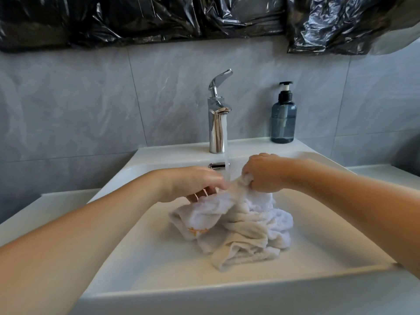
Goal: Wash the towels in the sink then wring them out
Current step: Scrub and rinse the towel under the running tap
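Note:
A heap of wet white towels [241, 230] lies in the middle of the white rectangular sink [145, 253]. One towel shows a small orange mark at its lower left. My right hand [263, 175] grips a bunched part of a towel and holds it up under the running water. My left hand [195, 184] reaches in from the left, its fingers curled on the towel's edge just beside the stream. Water runs from the chrome faucet [217, 123], whose lever is raised.
A blue pump soap bottle [283, 117] stands on the sink's back ledge at the right. Black plastic sheeting [159, 17] covers the wall above the grey tiles. A chrome overflow fitting [216, 165] sits in the sink's back wall. White counter flanks the sink.

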Tool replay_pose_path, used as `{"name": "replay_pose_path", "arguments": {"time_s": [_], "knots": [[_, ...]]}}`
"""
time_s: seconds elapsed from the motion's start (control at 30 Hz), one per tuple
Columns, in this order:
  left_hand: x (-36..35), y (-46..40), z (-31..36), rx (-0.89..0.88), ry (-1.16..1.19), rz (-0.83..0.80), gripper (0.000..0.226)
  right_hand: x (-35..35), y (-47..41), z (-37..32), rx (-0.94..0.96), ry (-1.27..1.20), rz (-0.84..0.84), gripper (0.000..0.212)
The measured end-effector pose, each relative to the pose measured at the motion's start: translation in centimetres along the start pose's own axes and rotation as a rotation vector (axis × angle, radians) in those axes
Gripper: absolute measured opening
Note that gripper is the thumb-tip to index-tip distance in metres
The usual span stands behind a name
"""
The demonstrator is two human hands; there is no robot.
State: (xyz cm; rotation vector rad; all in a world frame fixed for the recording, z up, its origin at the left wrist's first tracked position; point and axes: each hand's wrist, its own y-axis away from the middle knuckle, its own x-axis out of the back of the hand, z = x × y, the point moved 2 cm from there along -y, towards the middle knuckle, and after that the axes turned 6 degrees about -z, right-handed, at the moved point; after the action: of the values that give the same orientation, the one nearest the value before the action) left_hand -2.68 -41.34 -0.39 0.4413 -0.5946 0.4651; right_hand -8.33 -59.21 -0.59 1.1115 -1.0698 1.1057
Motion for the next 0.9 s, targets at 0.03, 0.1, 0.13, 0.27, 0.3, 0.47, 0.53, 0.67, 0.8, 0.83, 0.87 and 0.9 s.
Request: {"name": "replay_pose_path", "arguments": {"time_s": [0.03, 0.1, 0.13, 0.27, 0.3, 0.47, 0.53, 0.67, 0.8, 0.83, 0.87, 0.9], "knots": [[0.0, 0.1, 0.1, 0.009, -0.03, -0.035, 0.02, 0.0, 0.0, 0.1, 0.01, -0.001, -0.016, 0.026], [0.0, 0.5, 0.2, 0.063, -0.238, -0.079, 0.031, 0.2, 0.3, 0.3, 0.039, -0.011, -0.023, 0.026], [0.0, 0.6, 0.2, 0.101, -0.356, -0.096, 0.036, 0.3, 0.5, 0.4, 0.051, -0.023, -0.017, 0.027], [0.1, 0.9, 0.1, 0.124, -0.475, -0.122, 0.032, 0.2, 0.7, 0.6, 0.091, -0.261, -0.05, 0.023], [0.1, 0.8, 0.1, 0.095, -0.5, -0.1, 0.026, 0.1, 0.7, 0.6, 0.1, -0.361, -0.071, 0.019], [0.7, 0.3, 0.6, -0.01, -0.631, 0.11, 0.013, 0.3, 0.5, 0.2, 0.089, -0.442, -0.039, 0.017], [0.8, 0.3, 0.7, -0.013, -0.609, 0.145, 0.012, 0.3, 0.4, -0.1, 0.103, -0.373, -0.039, 0.008], [0.9, -0.1, 1.5, -0.096, -0.426, 0.402, 0.02, 0.8, 0.7, -0.9, 0.17, -0.438, 0.072, 0.018], [1.2, 0.2, 0.8, -0.01, -0.337, 0.249, 0.012, 1.4, 1.2, -0.2, 0.154, -0.298, 0.112, 0.032], [1.2, 0.7, 0.3, 0.08, -0.341, 0.13, 0.019, 1.4, 1.5, 0.2, 0.13, -0.244, 0.099, 0.03], [1.3, 1.1, -0.3, 0.18, -0.357, 0.024, 0.03, 1.6, 1.9, 0.4, 0.111, -0.21, 0.089, 0.03], [1.4, 1.6, -0.9, 0.265, -0.383, -0.052, 0.039, 1.8, 2.4, 0.5, 0.098, -0.184, 0.088, 0.033]]}}
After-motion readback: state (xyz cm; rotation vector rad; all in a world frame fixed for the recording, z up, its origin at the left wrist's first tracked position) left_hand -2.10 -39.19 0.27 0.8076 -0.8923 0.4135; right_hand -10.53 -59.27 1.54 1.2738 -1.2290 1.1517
